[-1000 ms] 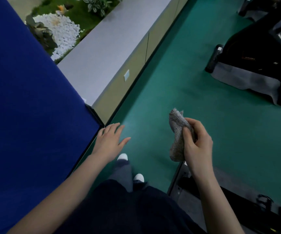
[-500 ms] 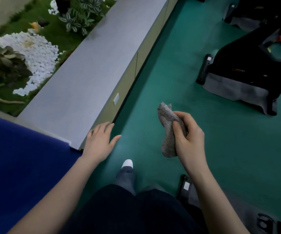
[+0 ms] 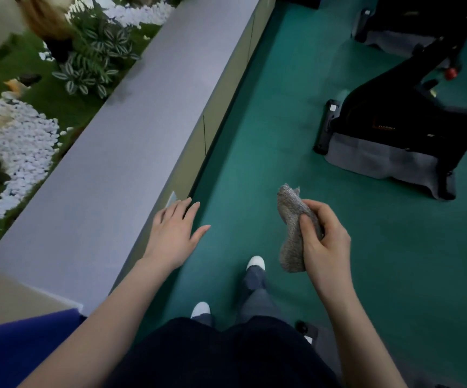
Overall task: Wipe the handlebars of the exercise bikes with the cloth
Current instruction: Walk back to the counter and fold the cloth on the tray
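Plants (image 3: 92,57) and white pebbles (image 3: 16,141) are lying at the far left, behind a long grey ledge (image 3: 120,152) that is running away from the person. Left hand (image 3: 172,233) is hanging over the ledge's edge with fingers straight and spread, holding nothing. 2 white shoes (image 3: 255,261) are showing on the green floor (image 3: 268,135) below. Right hand (image 3: 323,242) is gripping a bunched grey cloth (image 3: 291,231), thumb pressing on it and fingers curling round it.

Further right and ahead, well apart from both hands, a black bike (image 3: 394,116) is standing on a grey mat (image 3: 380,161); its long axis is running up toward the right edge. Its handlebars are not in view, so wiping is not yet starting. The right hand, with the cloth, is the nearer one.

An orange mark on the bike frame is too blurred to read.
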Motion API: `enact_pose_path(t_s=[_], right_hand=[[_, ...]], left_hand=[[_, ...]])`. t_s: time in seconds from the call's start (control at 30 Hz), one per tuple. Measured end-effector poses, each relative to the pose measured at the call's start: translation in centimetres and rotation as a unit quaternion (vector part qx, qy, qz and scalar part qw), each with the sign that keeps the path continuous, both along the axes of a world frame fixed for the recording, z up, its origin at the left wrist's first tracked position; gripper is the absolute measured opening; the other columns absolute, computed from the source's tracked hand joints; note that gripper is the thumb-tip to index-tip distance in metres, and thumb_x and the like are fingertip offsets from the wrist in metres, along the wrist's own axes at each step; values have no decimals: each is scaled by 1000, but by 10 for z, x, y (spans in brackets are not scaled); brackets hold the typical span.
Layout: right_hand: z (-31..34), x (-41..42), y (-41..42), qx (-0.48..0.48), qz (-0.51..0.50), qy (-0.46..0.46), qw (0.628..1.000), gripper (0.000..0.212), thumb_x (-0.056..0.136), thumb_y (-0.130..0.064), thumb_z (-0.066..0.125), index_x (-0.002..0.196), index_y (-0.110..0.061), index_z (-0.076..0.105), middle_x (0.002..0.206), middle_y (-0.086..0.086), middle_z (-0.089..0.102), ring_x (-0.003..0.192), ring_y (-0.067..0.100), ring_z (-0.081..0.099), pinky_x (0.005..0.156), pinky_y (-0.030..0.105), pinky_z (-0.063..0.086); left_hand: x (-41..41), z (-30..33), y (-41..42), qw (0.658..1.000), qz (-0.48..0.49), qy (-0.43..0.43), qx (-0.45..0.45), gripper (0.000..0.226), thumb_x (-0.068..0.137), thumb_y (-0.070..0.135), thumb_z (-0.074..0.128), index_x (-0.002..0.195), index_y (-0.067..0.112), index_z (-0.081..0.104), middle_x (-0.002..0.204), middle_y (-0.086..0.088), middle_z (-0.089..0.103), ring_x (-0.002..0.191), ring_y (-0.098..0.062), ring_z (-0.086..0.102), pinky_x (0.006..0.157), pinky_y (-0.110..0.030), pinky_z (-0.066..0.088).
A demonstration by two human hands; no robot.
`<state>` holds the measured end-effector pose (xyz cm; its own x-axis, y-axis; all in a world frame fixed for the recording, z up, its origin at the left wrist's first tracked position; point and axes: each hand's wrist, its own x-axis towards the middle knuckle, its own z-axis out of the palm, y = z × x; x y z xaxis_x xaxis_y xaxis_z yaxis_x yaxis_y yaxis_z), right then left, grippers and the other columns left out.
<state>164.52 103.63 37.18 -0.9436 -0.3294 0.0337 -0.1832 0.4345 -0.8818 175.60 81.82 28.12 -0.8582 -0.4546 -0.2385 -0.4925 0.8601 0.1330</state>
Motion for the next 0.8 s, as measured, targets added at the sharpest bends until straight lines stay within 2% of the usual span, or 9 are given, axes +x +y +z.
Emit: enact_pose_path(t_s=[0.43, 0.57, 0.8], right_hand=[[8, -214, 16, 21, 7, 22, 1000, 25, 93, -4, 53, 97, -29, 58, 82, -24, 60, 77, -13, 55, 63, 2, 37], [4, -259, -5, 20, 27, 12, 999, 20, 93, -6, 53, 102, -21, 63, 85, -23, 61, 80, -11, 55, 64, 3, 37], [-10, -340, -71, 32, 54, -1, 998, 20, 94, -9, 52, 105, -22, 63, 89, -22, 63, 83, -6, 57, 65, 5, 38]], left_hand=[[-198, 12, 13, 1000, 12, 9, -13, 66, 93, 60, 21, 148, 22, 22, 155, 1, 23, 141, -17, 20, 114, -37, 15], [-231, 9, -1, 1000, 28, -5, -11, 66, 93, 60, 23, 148, 23, 23, 155, 2, 23, 142, -17, 20, 114, -37, 16], [-302, -12, -62, 998, 54, -21, -7, 66, 93, 60, 25, 148, 22, 22, 155, 1, 23, 142, -18, 19, 115, -38, 15]])
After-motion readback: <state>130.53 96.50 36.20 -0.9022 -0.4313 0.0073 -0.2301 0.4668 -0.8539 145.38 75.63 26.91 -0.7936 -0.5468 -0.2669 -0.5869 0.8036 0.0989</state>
